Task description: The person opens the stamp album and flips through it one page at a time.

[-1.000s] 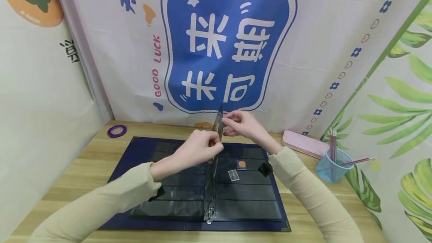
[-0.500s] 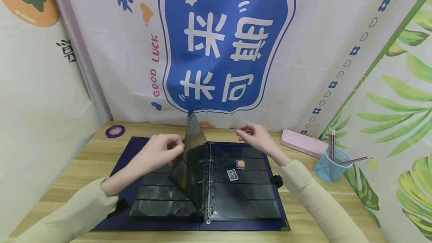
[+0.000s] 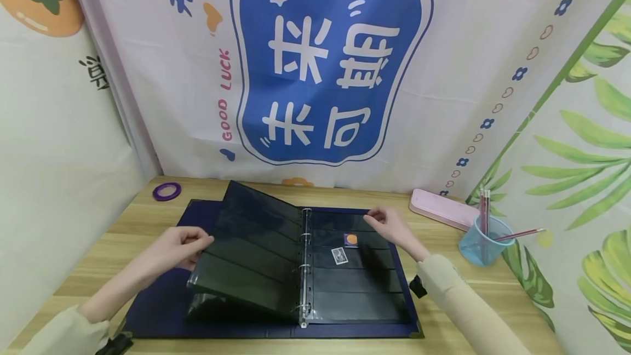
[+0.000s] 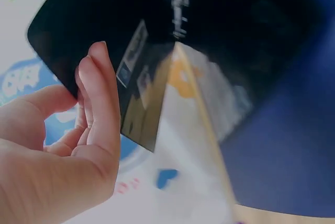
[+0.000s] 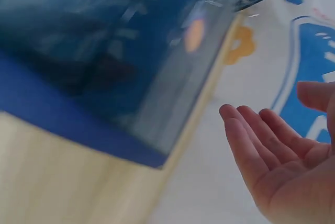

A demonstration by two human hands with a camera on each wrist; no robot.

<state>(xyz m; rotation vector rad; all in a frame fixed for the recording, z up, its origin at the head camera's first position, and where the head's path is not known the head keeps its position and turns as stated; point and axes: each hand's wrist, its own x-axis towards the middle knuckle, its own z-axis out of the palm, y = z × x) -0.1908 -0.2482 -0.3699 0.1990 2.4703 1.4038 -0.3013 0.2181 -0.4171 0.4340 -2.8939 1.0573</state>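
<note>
A dark blue ring-binder stamp album (image 3: 162, 295) lies spread on the table. My left hand (image 3: 179, 246) pinches the outer edge of a black pocket page (image 3: 251, 245), which slants up over the left side. In the left wrist view, the thumb and fingers of the left hand (image 4: 78, 130) meet at that page's edge. Over the upper right of the opposite page (image 3: 355, 303) hovers my right hand (image 3: 391, 229), holding nothing; its fingers look loosely bent in the right wrist view. An orange-and-purple stamp (image 3: 351, 240) and a grey stamp (image 3: 339, 256) show on that right page.
Metal rings (image 3: 304, 267) run up the album's middle. A purple ring (image 3: 167, 191) sits at the back left. At the back right are a pink case (image 3: 443, 209) and a blue cup (image 3: 485, 242) with several pencils. A printed cloth (image 3: 207, 97) hangs behind the table.
The left hand has carried the page from upright over to the left and down. The right hand let go of it and moved right, baring the rings and the right page.
</note>
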